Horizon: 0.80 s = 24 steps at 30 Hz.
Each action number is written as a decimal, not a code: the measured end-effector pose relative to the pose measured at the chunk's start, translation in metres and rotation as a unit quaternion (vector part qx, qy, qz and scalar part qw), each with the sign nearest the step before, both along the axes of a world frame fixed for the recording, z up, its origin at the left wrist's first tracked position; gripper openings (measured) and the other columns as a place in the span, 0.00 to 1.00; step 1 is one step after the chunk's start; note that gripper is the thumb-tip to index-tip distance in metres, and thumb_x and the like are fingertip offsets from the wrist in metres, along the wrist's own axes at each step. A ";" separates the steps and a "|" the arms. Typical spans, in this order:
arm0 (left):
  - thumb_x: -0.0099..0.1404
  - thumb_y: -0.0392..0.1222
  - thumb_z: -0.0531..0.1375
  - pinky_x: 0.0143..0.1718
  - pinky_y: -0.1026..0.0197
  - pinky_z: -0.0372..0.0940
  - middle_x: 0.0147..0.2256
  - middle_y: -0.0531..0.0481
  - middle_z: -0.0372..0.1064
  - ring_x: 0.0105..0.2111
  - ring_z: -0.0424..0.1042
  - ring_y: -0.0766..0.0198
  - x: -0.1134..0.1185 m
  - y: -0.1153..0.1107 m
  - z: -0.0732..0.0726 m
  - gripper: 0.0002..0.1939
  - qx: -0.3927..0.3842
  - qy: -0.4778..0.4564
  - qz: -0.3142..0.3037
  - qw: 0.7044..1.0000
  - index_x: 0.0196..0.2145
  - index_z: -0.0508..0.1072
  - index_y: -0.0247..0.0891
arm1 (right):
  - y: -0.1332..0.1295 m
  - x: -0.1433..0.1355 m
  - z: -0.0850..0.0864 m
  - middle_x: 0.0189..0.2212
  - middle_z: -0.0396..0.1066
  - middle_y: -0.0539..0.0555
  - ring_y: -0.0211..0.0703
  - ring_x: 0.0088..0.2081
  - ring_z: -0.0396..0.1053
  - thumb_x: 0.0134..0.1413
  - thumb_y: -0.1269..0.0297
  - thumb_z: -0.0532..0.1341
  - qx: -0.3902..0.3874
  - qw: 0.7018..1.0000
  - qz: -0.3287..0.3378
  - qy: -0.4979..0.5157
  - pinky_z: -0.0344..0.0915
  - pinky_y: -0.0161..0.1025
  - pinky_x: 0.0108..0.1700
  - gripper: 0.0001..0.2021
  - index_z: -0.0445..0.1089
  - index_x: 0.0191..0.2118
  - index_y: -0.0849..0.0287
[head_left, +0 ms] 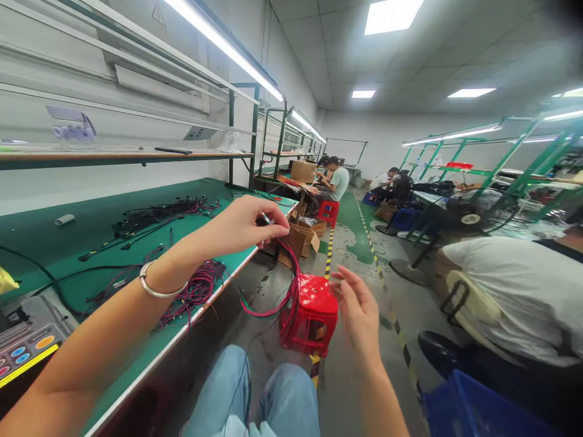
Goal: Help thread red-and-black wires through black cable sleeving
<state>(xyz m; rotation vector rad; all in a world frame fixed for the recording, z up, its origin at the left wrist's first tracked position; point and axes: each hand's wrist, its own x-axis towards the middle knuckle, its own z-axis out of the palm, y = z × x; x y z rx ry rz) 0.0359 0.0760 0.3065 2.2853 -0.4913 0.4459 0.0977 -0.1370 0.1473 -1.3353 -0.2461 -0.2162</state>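
Observation:
My left hand (252, 226), with a bangle on the wrist, reaches out past the bench edge. Its thumb and fingers pinch together at the top of a bundle of thin red and black wires (294, 297). The bundle hangs down and curves back toward the bench, in front of a red plastic stool (319, 297). To the right, my right hand (359, 309) is raised with thumb and fingers closed. A small greyish spot shows at its blurred fingertips, too unclear to name. A coiled heap of red and black wires (200, 285) lies at the bench edge.
The green bench (150, 203) carries black cables (164, 215) and a machine with coloured buttons (27, 346). Cardboard boxes (300, 240) stand beyond. At right are a seated person (523, 291), a standing fan (469, 218) and a blue crate (478, 406). Others sit farther back.

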 end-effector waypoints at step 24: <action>0.53 0.37 0.60 0.32 0.63 0.67 0.36 0.48 0.74 0.33 0.71 0.65 -0.041 -0.049 -0.093 0.13 -0.299 0.165 -0.130 0.931 0.39 0.71 0.35 | 0.013 -0.101 0.019 0.18 0.70 0.50 0.33 0.19 0.66 0.51 0.52 0.54 -0.016 0.930 0.341 0.134 0.64 0.31 0.25 0.18 0.67 0.36 0.63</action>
